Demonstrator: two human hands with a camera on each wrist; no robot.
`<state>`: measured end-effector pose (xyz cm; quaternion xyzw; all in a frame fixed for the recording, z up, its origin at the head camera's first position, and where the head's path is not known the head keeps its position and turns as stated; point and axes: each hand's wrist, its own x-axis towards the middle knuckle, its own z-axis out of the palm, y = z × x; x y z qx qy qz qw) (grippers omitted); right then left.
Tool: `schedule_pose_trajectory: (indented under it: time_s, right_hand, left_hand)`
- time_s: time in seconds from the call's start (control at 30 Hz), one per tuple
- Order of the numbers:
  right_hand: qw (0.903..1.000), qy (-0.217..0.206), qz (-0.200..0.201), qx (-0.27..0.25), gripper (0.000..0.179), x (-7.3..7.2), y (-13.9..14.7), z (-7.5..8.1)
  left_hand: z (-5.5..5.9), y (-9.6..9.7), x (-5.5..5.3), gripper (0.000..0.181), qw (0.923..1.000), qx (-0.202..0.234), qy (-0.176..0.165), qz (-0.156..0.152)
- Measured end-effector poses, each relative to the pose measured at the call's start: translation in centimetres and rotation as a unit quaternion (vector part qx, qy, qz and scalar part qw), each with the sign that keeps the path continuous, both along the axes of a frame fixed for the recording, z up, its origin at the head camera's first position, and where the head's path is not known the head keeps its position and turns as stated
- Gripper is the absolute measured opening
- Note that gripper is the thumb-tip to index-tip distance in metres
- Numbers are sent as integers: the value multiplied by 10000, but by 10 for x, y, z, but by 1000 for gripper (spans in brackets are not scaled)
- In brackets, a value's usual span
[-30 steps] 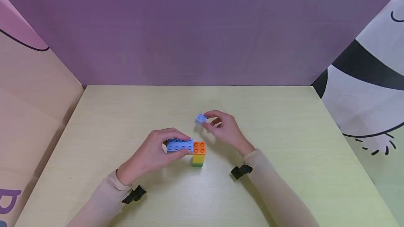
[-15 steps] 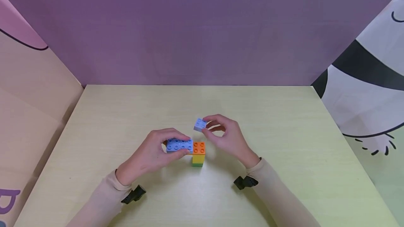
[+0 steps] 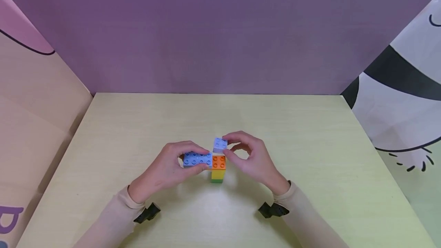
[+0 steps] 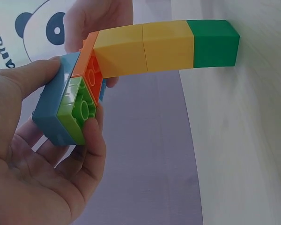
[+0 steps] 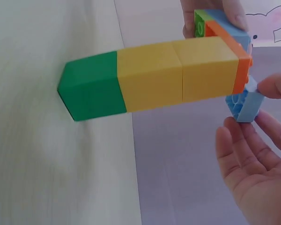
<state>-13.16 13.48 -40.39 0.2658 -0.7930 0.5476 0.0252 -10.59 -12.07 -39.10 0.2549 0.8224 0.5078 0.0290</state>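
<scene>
A tower stands upright on the table, with a green brick (image 4: 216, 43) at its foot and two yellow bricks (image 5: 152, 75) stacked above. An orange brick (image 3: 218, 162) tops it and reaches left under a long blue brick (image 3: 197, 159). Beneath the blue brick's outer part is a lime green brick (image 4: 74, 112). My left hand (image 3: 169, 167) grips the blue brick between thumb and fingers, a fingertip at the lime one. My right hand (image 3: 253, 160) pinches a small light blue brick (image 3: 219, 145), held just behind the bare orange studs in the head view.
The pale wooden table (image 3: 310, 137) runs back to a purple panel (image 3: 220, 33). Printed side panels flank it, the right one (image 3: 403, 114) with black and white shapes. Each sleeve carries a small black wrist camera, the left one (image 3: 147, 213) close above the tabletop.
My right hand has brought the small light blue brick nearer, down toward the orange studs, and straightened its tilt. My left hand stays on the long blue brick.
</scene>
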Motion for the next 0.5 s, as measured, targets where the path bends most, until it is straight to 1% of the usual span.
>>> schedule_pose_trajectory:
  time_s: [0.1, 0.4, 0.5]
  right_hand:
    - [9999, 39, 89, -38, 30, 3, 1, 0]
    - [9966, 309, 688, -337, 32, 10, 2, -3]
    - [9950, 431, 803, -402, 34, 12, 3, -4]
  left_hand:
    - [0, 0, 0, 30, 10000, -37, 4, 39]
    - [1, 0, 1, 30, 10000, 32, 51, -15]
    - [1, 1, 1, 29, 10000, 42, 34, -17]
